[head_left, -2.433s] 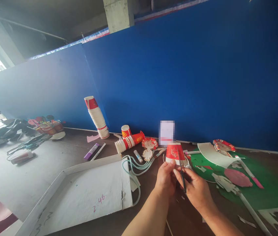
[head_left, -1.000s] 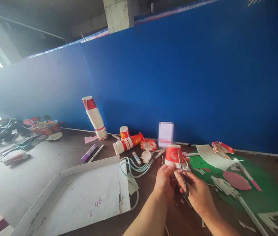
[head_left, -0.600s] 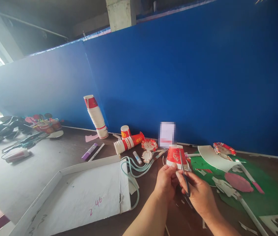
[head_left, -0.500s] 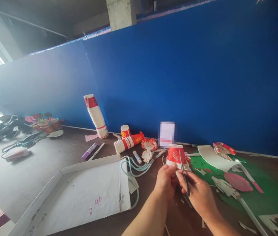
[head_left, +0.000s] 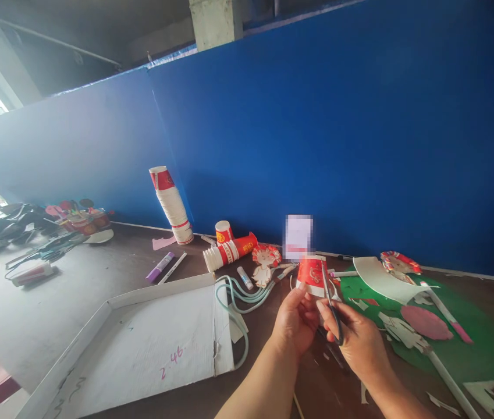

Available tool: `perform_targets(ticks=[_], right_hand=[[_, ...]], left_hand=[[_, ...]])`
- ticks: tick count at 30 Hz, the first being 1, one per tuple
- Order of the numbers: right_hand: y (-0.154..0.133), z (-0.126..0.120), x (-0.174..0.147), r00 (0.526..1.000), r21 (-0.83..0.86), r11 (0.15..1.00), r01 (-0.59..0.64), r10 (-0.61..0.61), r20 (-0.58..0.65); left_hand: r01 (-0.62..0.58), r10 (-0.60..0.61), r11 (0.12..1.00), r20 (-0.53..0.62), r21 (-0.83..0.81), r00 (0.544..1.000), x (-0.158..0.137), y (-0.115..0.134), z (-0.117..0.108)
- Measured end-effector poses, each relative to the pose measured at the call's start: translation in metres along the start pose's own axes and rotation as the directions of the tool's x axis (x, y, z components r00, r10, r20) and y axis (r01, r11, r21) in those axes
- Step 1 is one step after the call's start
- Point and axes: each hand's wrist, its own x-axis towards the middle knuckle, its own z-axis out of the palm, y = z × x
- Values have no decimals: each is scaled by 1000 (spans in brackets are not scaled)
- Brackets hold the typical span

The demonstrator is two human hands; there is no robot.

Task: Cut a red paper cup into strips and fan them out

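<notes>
My left hand (head_left: 295, 319) grips a red paper cup (head_left: 309, 274) with a pale print at its lower white band, thumb in front. The cup's narrower end points up. In my right hand (head_left: 355, 340) is a pair of scissors (head_left: 327, 291) with dark handles, its blades pointing up along the cup's right side. Whether the blades are in the paper, I cannot tell. Just left of the cup lies a paper cut-out figure (head_left: 264, 266) with red-patterned hair.
A white box lid (head_left: 142, 349) lies at front left. Stacked cups (head_left: 170, 206) lean by the blue partition (head_left: 316, 128); more cups (head_left: 231, 253) lie nearby. Pale cables (head_left: 240, 302) run in the middle. A green sheet (head_left: 469, 308) at right bears paper scraps, a pink oval (head_left: 426, 322) and a marker (head_left: 447, 313).
The scissors and right hand have shifted slightly right and tilted a little. The cup has turned slightly, so its print faces me more. Both hands keep their hold.
</notes>
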Motion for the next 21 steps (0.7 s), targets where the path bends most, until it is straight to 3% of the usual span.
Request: perform_targets(ticks=[8,13,17,21], right_hand=[[2,4,-1,999,62,998,13,-15,40],[3,11,-3,989,126,992,-4,-15,148],[3,13,-5,983,63,998,5,-17,184],[3,14,-9,988,-93,992,88,-75,138]], left_hand=[[-53,55,992,-10,112,998,1,1,-1],[-33,31,985,16,167,999,4,1,-4],[-86,90,991,-37,98,995,1,3,0],[-139,141,990,-53,33,989,-4,6,6]])
